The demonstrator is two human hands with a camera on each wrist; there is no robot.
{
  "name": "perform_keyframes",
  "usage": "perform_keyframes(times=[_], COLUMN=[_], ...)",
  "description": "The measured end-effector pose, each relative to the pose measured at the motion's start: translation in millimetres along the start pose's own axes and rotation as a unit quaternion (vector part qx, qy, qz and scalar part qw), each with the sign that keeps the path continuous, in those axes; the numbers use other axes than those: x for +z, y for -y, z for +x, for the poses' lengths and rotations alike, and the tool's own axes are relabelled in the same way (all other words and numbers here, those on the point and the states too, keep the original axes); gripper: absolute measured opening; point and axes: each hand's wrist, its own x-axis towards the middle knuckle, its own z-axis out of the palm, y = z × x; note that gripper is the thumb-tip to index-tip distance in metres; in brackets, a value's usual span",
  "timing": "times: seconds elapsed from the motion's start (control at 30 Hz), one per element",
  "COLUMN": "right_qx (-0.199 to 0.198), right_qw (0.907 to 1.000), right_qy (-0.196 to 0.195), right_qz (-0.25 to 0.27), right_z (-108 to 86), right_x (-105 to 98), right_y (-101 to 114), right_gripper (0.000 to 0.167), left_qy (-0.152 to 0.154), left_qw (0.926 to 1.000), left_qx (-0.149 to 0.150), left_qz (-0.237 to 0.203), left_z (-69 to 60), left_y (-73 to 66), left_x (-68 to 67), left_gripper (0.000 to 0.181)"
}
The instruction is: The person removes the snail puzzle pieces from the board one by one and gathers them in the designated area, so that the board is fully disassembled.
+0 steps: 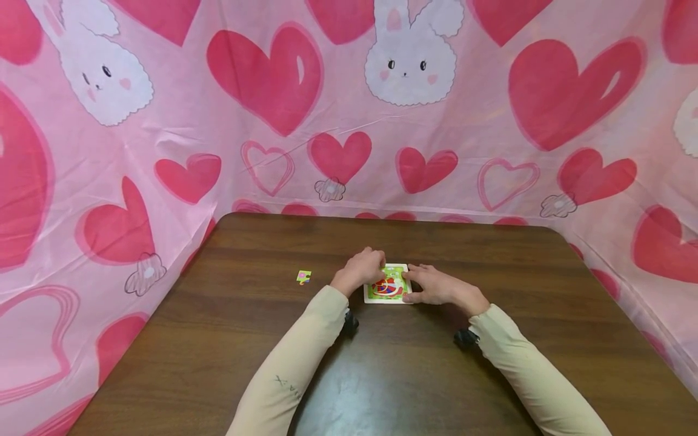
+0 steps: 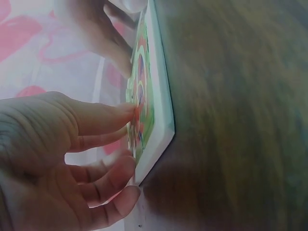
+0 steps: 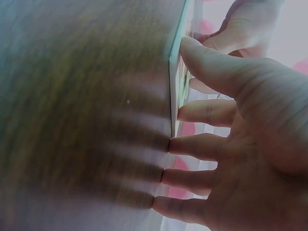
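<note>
A small jigsaw puzzle in a white-framed tray (image 1: 388, 301) lies flat on the table, its picture green with a red, white and blue figure. Over its upper left part, my left hand (image 1: 364, 268) has thumb and fingers bent together; in the left wrist view the left hand (image 2: 62, 144) pinches a thin puzzle piece (image 2: 130, 127) at the picture's surface, mostly hidden by the fingers. My right hand (image 1: 436, 286) rests along the tray's right side with fingers extended. In the right wrist view, its thumb (image 3: 204, 57) lies on the frame and other fingertips touch the table.
A loose green puzzle piece (image 1: 303, 277) with a pink spot lies on the brown wooden table (image 1: 392, 375), left of the tray. A pink cloth (image 1: 469, 121) with hearts and rabbits hangs behind the table and along its sides.
</note>
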Motion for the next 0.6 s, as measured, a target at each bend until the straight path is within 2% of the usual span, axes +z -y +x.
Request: perform_keyframes(times=[0.3, 0.6], right_qx=[-0.002, 0.000], right_qw=[1.0000, 1.0000], right_qy=[-0.001, -0.003], right_qz=[0.000, -0.001], right_z=[0.0, -0.2], right_x=[0.0, -0.5], right_y=[-0.4, 0.7], right_gripper=[0.071, 0.071], left_qy=[-0.011, -0.032], left_qw=[0.9999, 0.9991], left_qx=[0.013, 0.026], left_qz=[0.001, -0.008], left_z=[1.5, -1.9], left_y=[1.8, 15.7], left_x=[0.4, -4.7], left_gripper=[0.025, 0.023])
